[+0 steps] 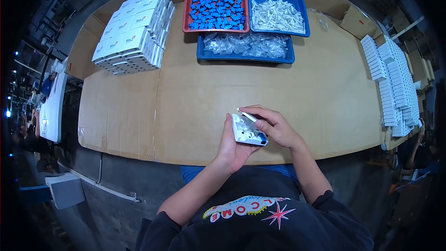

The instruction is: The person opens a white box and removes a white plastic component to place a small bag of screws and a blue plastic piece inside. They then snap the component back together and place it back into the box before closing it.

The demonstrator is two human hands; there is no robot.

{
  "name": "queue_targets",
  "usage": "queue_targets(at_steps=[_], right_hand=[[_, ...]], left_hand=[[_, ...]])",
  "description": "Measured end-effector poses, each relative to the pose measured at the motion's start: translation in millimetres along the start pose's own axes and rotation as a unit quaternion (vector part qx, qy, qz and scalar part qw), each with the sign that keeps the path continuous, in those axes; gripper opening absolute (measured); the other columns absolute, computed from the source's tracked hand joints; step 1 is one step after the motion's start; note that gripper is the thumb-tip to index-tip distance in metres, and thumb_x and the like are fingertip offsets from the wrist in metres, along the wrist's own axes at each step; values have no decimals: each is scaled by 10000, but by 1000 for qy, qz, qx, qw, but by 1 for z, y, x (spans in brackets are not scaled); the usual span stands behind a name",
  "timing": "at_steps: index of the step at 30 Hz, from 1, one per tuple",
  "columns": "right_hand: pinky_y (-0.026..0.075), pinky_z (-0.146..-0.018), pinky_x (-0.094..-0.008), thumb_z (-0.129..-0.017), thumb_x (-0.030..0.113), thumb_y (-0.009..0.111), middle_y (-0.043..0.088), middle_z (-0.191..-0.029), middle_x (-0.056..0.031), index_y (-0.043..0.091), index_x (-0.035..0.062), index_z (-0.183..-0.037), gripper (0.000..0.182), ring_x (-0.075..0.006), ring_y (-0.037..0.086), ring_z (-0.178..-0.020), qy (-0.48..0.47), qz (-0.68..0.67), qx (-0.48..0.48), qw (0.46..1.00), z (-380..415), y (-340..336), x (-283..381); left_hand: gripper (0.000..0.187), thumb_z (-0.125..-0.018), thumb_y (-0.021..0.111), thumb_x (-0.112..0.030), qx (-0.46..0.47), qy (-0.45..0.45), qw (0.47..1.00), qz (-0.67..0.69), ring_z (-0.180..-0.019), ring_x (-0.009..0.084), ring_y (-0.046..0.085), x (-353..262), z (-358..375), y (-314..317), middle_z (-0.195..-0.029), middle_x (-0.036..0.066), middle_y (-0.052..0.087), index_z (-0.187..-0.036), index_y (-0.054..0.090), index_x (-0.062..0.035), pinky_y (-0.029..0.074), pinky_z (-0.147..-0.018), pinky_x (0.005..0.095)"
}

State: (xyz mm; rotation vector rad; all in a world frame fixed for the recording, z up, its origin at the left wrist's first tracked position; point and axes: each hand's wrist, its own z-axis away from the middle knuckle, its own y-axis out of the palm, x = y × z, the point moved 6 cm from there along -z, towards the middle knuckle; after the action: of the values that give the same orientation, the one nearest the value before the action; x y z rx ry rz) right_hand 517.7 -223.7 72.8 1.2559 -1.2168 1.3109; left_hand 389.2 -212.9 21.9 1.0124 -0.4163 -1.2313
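Note:
My left hand (228, 152) is closed around a small white box (237, 135), holding it from the left and below over the near part of the table. Its upper side is uncovered and shows clear plastic, white parts and a blue piece (262, 136) at the lower right corner. Above the box, my right hand (278, 128) pinches a slim white piece (248, 115) between thumb and fingers. That piece slants across the box's upper right edge, and the fingers partly hide it.
Stacked white boxes (132, 28) stand at the back left. A red tray (186, 14) holds blue parts; beside it, a blue tray (302, 0) holds white sticks. Clear bags fill a lower blue tray (246, 59). White boxes (395, 84) line the right edge.

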Motion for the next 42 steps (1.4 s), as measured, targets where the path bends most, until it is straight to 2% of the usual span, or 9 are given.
queue_targets(at_steps=[8,11,17,20,26,32,38,41,42], right_hand=[[408,-1148,-362,-1095,319,565,575,-1463,-129,576,18,-1491,498,-257,552,-1343,45,11,38,998,-1,4,-10],[419,-1137,-360,-1099,302,561,602,-1422,-126,574,25,-1496,484,-247,565,-1320,52,13,40,998,-2,6,-8],[435,-1122,-349,-1097,288,576,642,-1395,-125,587,44,-1493,466,-229,592,-1284,80,-15,17,997,-2,12,-9],[431,-1129,-351,-1097,284,577,635,-1425,-131,600,37,-1481,458,-227,587,-1296,85,1,49,995,-5,13,-10],[448,-1092,-337,-1105,285,564,661,-1361,-124,615,-16,-1448,459,-197,598,-1239,109,-36,71,991,-9,16,-16],[459,-1073,-326,-1108,306,564,660,-1380,-126,623,-35,-1427,471,-192,612,-1210,128,-20,74,989,-16,19,-28],[485,-1038,-324,-1109,321,562,698,-1324,-114,646,-15,-1407,457,-179,632,-1161,119,-18,74,990,-17,21,-35],[500,-1026,-332,-1110,331,561,716,-1303,-101,656,6,-1401,447,-168,640,-1148,166,15,98,981,-14,20,-39],[502,-1024,-333,-1110,334,560,718,-1301,-100,658,14,-1402,445,-168,643,-1146,155,24,101,982,-15,20,-39]], left_hand=[[724,-1082,224,-706,9,2,1000,5,-1297,275,592,1,-6,-7,-1411,99,592,-1501,484,-176,490,-1078,520],[729,-1080,228,-710,13,-1,1000,1,-1310,273,581,1,-5,-6,-1420,99,585,-1503,482,-174,478,-1094,521],[726,-1081,233,-708,-8,1,1000,7,-1326,275,564,2,-2,-4,-1433,102,571,-1500,482,-169,459,-1114,525],[719,-1085,232,-699,-6,-1,1000,11,-1319,278,566,2,-1,-3,-1428,103,572,-1495,483,-163,460,-1110,526],[672,-1101,255,-657,-6,-7,999,34,-1296,275,578,4,-4,-11,-1406,102,585,-1475,498,-154,471,-1094,519],[634,-1110,281,-630,-39,-24,998,47,-1270,270,594,-1,-7,-18,-1387,95,599,-1458,513,-154,482,-1081,507],[622,-1115,282,-619,-42,-34,998,37,-1269,268,599,0,-7,-22,-1379,90,602,-1457,515,-154,496,-1071,497],[623,-1115,287,-620,-39,-37,998,36,-1275,268,599,3,-9,-29,-1378,88,604,-1453,518,-150,498,-1074,498],[623,-1113,292,-622,-39,-36,998,33,-1276,267,599,5,-10,-31,-1377,88,605,-1450,520,-150,496,-1078,501]])
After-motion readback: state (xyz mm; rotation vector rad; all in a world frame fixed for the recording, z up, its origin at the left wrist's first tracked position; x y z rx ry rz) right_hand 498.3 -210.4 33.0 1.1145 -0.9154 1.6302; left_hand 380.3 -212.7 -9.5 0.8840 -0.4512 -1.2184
